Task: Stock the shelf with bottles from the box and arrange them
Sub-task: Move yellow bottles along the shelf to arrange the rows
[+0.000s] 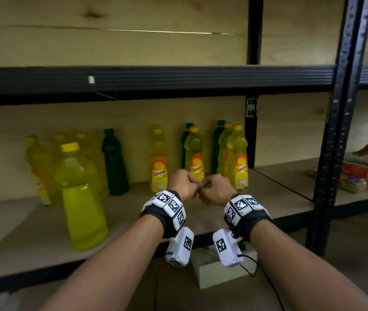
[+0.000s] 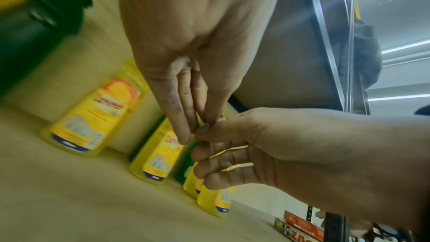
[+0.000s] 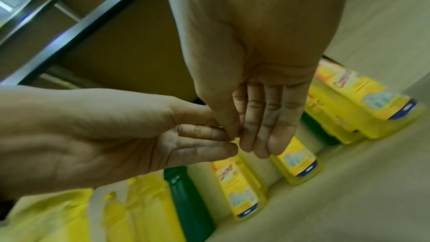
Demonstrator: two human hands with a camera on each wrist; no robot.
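The left hand (image 1: 184,184) and right hand (image 1: 216,189) meet fingertip to fingertip above the front of the pale wooden shelf board (image 1: 32,239), fingers loosely curled. Whether anything small is pinched between them cannot be told.

Beyond the hands stand labelled yellow plastic bottles: one (image 1: 158,162) directly behind the left hand, one (image 1: 193,153) between the hands, two (image 1: 237,158) behind the right hand. Two dark green bottles (image 1: 218,144) stand behind these. Left of the left hand: one large unlabelled yellow bottle (image 1: 79,198) nearest the edge, one dark green bottle (image 1: 114,162), and blurred yellow bottles whose count is unclear.

Far right of the right hand lie coloured flat packets (image 1: 362,178).
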